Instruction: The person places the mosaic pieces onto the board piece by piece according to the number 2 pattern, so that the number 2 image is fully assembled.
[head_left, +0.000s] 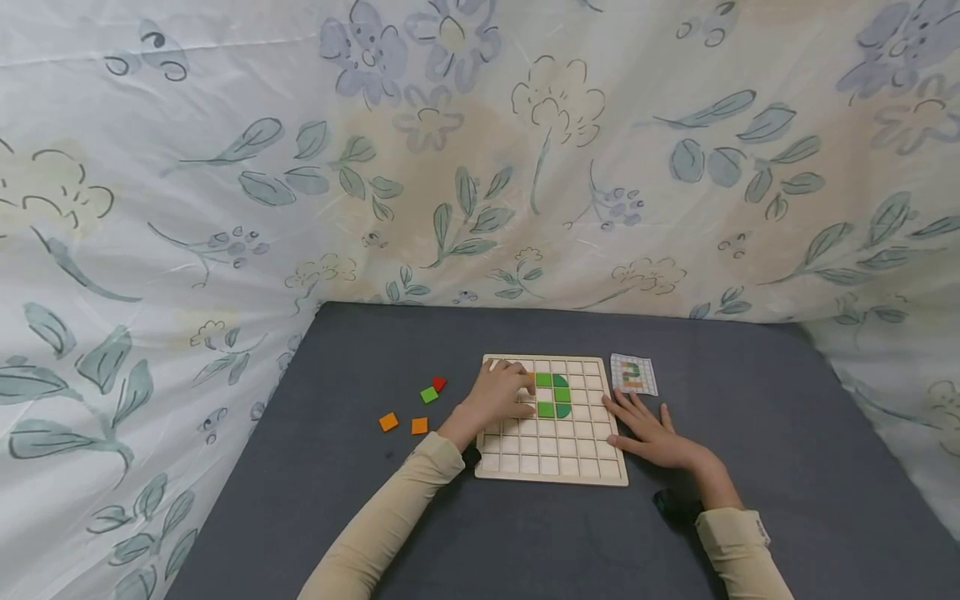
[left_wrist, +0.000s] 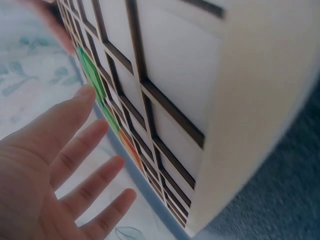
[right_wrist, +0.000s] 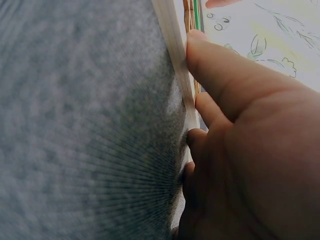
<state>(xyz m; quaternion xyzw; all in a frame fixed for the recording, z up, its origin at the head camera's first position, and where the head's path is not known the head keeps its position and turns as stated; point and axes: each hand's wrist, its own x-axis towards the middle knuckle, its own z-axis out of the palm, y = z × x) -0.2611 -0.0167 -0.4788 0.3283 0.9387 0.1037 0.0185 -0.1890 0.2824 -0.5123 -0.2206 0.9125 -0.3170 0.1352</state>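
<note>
The left grip (head_left: 498,393) partly hides an orange tile (head_left: 532,377); the card's details (head_left: 633,374) (tiny) blur.

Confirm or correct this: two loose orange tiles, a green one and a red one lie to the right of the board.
Wrong side: the two loose orange tiles, the green one and the red one lie to the left of the board, as the head view shows.

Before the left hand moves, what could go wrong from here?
The left hand reaches over the board, close to the green pieces laid there, so it might nudge one out of its square. The right hand touches the board's right edge; a push there could shift everything. The loose orange tile nearest the left sleeve might get brushed aside.
</note>
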